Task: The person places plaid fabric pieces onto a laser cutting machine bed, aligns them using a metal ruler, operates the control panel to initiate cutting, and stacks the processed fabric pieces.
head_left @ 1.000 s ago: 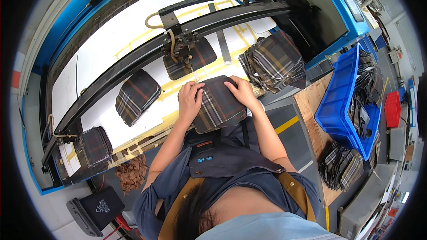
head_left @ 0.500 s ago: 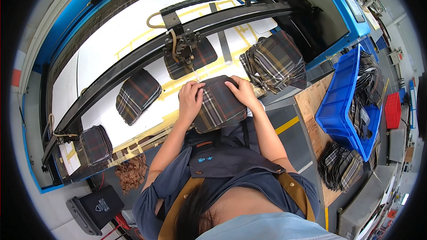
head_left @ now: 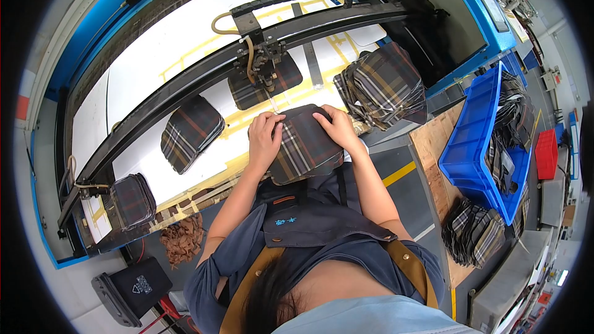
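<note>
Both my hands hold a stack of dark plaid fabric panels (head_left: 303,148) at the front edge of the machine bed. My left hand (head_left: 267,139) grips its left side, fingers curled over the top corner. On the opposite side, my right hand (head_left: 337,127) has the thumb on top and the fingers at the edge. Just beyond my hands is the machine's cutting head (head_left: 263,71), above another plaid panel (head_left: 288,77) lying on the white bed (head_left: 142,68). Further left lies a smaller plaid stack (head_left: 192,133); to the right sits a taller plaid stack (head_left: 383,83).
A black gantry rail (head_left: 167,96) crosses the bed. One more plaid stack (head_left: 133,201) lies at the lower left. On my right, a blue crate (head_left: 470,142) with plaid pieces stands by a wooden board (head_left: 433,148). A black bin (head_left: 133,291) stands at lower left.
The cutting head has shifted slightly right along the gantry, and the rail seems to have moved a little. My hands and the fabric stack have stayed in place.
</note>
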Available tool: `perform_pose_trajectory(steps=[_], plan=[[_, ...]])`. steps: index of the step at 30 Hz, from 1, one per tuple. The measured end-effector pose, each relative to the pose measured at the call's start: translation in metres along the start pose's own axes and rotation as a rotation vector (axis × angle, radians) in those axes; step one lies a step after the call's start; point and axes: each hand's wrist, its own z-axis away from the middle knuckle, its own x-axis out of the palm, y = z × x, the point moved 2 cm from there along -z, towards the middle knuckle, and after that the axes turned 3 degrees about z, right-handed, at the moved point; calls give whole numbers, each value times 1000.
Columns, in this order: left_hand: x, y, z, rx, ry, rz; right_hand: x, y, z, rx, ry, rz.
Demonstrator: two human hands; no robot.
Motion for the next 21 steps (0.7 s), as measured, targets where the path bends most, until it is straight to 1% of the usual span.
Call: perform_pose_trajectory(steps=[21], plan=[[-3, 1, -1, 4, 13, 19, 4, 5, -2, 15, -15, 5]])
